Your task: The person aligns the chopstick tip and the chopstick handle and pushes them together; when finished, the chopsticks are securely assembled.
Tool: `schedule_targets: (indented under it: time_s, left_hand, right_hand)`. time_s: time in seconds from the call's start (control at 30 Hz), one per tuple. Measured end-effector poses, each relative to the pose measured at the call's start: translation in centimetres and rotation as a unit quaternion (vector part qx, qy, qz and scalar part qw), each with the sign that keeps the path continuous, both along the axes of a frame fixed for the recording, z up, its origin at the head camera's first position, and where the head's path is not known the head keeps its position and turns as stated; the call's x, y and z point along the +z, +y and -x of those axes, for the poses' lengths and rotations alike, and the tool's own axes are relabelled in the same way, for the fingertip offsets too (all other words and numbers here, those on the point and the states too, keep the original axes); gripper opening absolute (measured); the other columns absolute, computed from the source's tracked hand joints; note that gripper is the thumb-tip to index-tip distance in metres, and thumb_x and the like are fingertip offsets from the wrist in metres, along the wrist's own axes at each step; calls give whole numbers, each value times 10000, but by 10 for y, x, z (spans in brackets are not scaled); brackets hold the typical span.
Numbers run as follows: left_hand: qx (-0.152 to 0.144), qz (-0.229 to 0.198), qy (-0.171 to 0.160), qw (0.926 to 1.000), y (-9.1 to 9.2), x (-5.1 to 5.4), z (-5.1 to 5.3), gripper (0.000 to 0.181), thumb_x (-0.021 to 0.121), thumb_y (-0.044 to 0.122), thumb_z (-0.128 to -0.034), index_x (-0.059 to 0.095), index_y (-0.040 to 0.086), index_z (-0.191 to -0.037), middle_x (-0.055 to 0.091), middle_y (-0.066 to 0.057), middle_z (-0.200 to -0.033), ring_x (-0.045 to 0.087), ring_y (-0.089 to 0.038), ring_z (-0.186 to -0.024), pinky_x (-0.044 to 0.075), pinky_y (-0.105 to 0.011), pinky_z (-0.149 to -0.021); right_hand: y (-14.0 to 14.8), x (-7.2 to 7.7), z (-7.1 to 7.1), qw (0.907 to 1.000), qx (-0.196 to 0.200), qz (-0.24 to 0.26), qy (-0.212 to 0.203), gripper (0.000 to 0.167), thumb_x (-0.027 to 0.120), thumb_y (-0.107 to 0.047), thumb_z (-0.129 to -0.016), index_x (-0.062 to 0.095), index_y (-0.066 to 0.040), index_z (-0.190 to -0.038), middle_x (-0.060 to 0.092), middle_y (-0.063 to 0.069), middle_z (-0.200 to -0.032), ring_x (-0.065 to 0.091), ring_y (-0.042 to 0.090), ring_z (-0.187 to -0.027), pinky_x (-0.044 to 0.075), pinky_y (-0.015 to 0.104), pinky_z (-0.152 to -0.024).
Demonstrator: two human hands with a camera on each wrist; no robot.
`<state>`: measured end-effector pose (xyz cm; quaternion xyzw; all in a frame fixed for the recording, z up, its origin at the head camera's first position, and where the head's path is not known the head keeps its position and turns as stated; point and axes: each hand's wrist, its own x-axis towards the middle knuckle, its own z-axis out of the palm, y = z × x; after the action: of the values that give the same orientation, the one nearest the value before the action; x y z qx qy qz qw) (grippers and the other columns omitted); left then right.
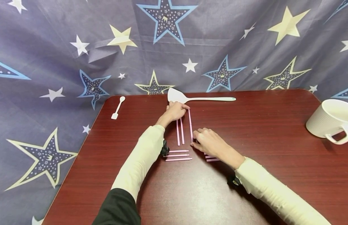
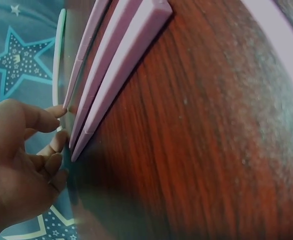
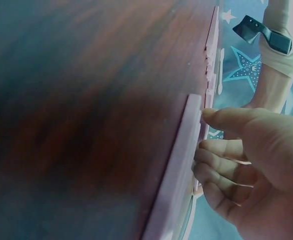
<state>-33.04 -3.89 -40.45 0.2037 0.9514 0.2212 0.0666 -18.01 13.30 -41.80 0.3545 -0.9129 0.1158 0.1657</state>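
Note:
A slim pink stick (image 1: 190,125) lies lengthwise on the table between both hands. At its far end, my left hand (image 1: 176,111) pinches the tip between thumb and forefinger. My right hand (image 1: 210,142) holds the near end with thumb and fingertips, its other fingers curled. Left of this stick, two more pink sticks (image 1: 182,132) run nearly parallel, their far ends hidden by the left hand. Three sticks (image 1: 178,155) lie crosswise nearer the body. Another crosswise group (image 1: 211,160) is partly covered by my right hand.
Behind the left hand lies a white spatula (image 1: 210,99). A small white double-ended spoon (image 1: 118,107) is at the far left, and a white mug (image 1: 320,122) stands at the right. A star-patterned cloth (image 1: 106,62) hangs along the table's back edge.

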Motion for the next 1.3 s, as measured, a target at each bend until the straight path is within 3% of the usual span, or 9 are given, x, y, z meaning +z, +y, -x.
schedule_targets:
  time_s: [0.43,0.7,0.87,1.07,1.17,1.3]
  left_hand:
    - [-48,-63,6,10000,-5,-2,-2,385,527,161,-999,726,186,-1328,668,-79,-1349,457,-378,-1178,370,-504,-977]
    - [-191,-766,96,9968,-13,10,-12,384,549,138,-983,722,140,-1326,702,-64,-1302,467,-391,-1176,382,-524,-950]
    - [-647,-1265,277,9895,-19,22,-30,362,577,106,-962,726,64,-1289,741,-103,-1187,525,-311,-1090,416,-453,-916]
    - [-1258,-1823,744,9723,-32,34,-63,320,606,45,-925,740,-3,-1212,743,-123,-980,601,-287,-921,452,-393,-832]
    - [-1329,-1950,826,9682,-41,35,-82,298,630,59,-926,750,22,-1197,725,-86,-956,599,-308,-951,427,-416,-865]
    - [-1254,-1985,769,9690,-54,32,-107,285,653,86,-939,759,82,-1203,666,-32,-969,571,-312,-991,404,-432,-889]
  right_hand:
    - [-2,-2,0,10000,45,57,-56,275,845,-180,-856,617,-36,-804,615,90,-758,652,328,-692,550,438,-617]
    - [7,1,-2,9992,3,242,-313,269,832,-206,-882,630,-37,-828,589,59,-757,616,306,-672,531,426,-617]
    - [20,5,-8,9970,-49,560,-540,239,834,-213,-882,659,-53,-851,612,40,-784,611,279,-723,523,424,-664]
    - [41,11,-20,9929,-214,894,-752,182,812,-176,-887,671,-61,-886,605,25,-791,599,246,-762,510,421,-687]
    - [53,13,-27,9920,-283,978,-743,168,802,-161,-890,666,-62,-892,588,24,-787,585,230,-757,501,425,-675]
    - [68,11,-37,9907,-407,1054,-757,162,802,-155,-889,663,-73,-896,588,12,-793,587,215,-766,499,426,-672]
